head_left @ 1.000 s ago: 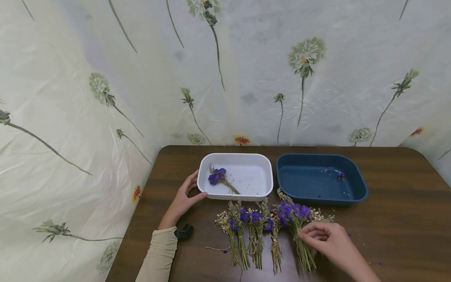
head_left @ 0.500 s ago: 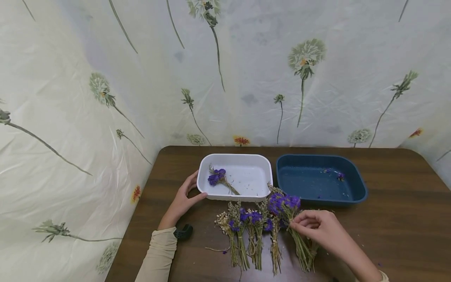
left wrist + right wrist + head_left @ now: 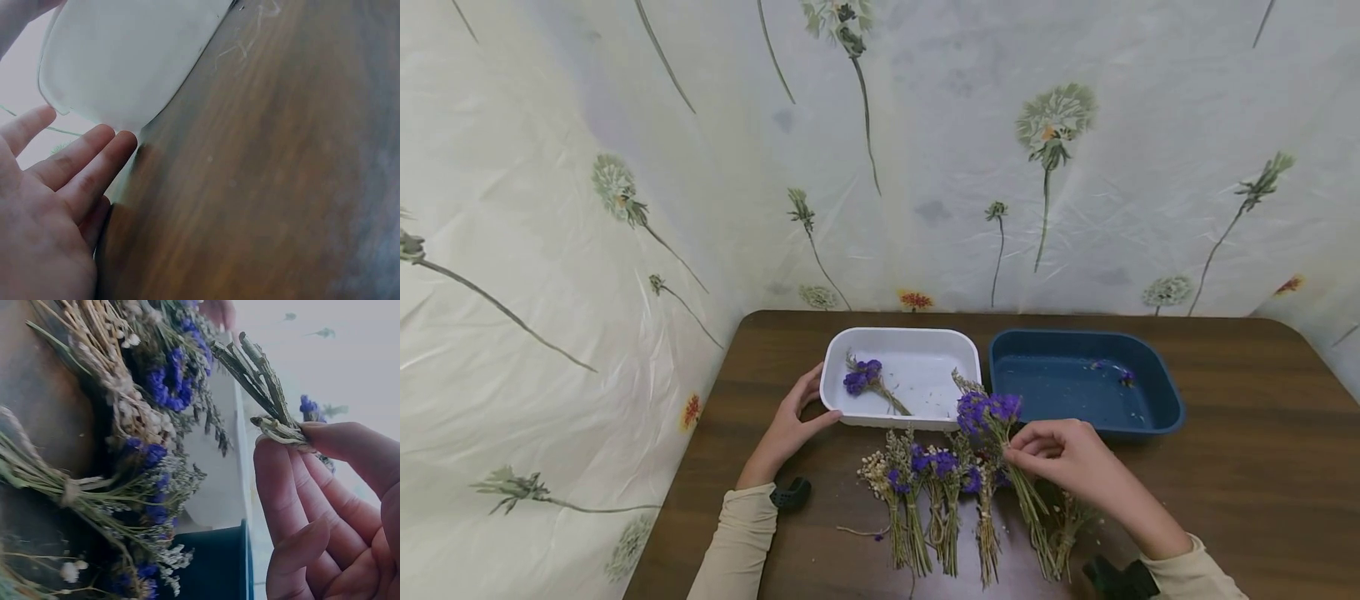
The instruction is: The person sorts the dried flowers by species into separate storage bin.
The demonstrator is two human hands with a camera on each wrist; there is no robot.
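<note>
My right hand (image 3: 1063,454) pinches a small bunch of purple dried flowers (image 3: 990,412) by its stems, between thumb and fingertips. Its blooms are by the white tray's front right corner. In the right wrist view, the cut stem ends (image 3: 265,381) stick out above the fingertips. With straight, spread fingers, my left hand (image 3: 793,417) rests against the left side of the white tray (image 3: 936,387), its thumb by the front corner. In the left wrist view, fingertips (image 3: 125,140) touch the tray's outer wall. One purple bunch (image 3: 867,379) lies inside the tray.
Several tied dried-flower bunches (image 3: 936,483) lie in a row in front of the trays. Another bunch (image 3: 1067,525) lies under the right hand. A dark blue tray (image 3: 1060,392) stands right of the white one, with loose petals inside. A twig (image 3: 861,531) and crumbs lie on the brown table.
My right hand has moved left and away from me with the purple bunch, from beside the row towards the white tray, uncovering another bunch. The left hand has stayed at the tray.
</note>
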